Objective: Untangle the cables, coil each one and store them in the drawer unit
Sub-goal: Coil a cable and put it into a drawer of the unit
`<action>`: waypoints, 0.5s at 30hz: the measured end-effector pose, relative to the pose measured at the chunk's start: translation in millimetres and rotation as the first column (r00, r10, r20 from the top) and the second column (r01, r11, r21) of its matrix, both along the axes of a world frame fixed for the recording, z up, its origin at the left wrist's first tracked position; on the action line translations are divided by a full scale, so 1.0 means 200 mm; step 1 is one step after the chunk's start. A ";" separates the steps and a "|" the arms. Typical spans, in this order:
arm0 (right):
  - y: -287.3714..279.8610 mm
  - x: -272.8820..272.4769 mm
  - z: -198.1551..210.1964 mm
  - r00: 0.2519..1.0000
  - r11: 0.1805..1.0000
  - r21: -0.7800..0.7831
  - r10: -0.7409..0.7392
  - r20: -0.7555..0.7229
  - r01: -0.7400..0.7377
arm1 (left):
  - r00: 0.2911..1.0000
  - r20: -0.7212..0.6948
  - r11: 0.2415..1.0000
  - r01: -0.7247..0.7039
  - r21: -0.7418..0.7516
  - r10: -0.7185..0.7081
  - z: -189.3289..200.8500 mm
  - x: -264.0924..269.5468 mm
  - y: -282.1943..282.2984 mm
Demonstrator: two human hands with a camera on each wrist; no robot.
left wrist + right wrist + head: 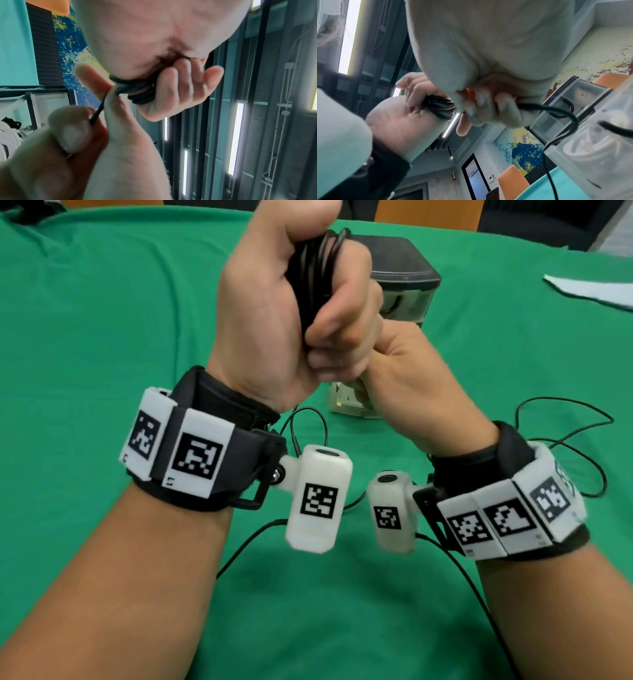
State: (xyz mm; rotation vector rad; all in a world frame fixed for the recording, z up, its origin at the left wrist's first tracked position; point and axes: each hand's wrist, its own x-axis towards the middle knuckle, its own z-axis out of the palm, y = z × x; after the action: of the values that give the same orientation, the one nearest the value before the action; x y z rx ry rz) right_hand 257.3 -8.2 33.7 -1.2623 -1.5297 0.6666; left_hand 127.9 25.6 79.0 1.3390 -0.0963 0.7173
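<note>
My left hand (308, 313) is raised above the table and grips a coil of black cable (315, 268), its fingers curled round the loops (140, 94). Just below it, my right hand (404, 378) pinches a single strand of the same cable (96, 115) between thumb and fingers (488, 108). Behind the hands stands the drawer unit (404, 268), dark-topped with translucent drawers. One translucent drawer (346, 402) sits pulled out in front of it, partly hidden by my hands. Loose black cable (565, 419) lies in loops on the cloth to the right and under my wrists.
A green cloth (102, 320) covers the table. At the far right lies a white sheet (589, 290). Orange chairs (513, 181) stand beyond the table's edge. More slack cable (479, 594) trails along my right forearm toward the near edge.
</note>
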 end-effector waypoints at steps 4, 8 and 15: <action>-0.02 -0.01 0.00 0.995 0.990 -0.113 0.086 0.050 -0.080 | 0.991 0.002 0.991 -0.134 0.011 0.134 -0.01 0.01 0.01; -0.06 -0.01 0.03 0.951 0.953 -0.267 0.207 0.232 -0.143 | 0.938 0.013 0.937 -0.348 0.030 0.347 -0.02 0.01 0.03; -0.11 0.02 0.13 0.805 0.952 -0.298 0.234 0.545 -0.075 | 0.774 -0.007 0.743 -0.604 0.289 0.633 -0.09 0.05 0.09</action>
State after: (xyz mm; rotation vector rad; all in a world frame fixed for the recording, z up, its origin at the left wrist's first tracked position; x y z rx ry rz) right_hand 262.3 -30.4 59.6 -1.6541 -2.1162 0.6378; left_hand 137.1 43.3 61.8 1.6922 0.3748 1.2300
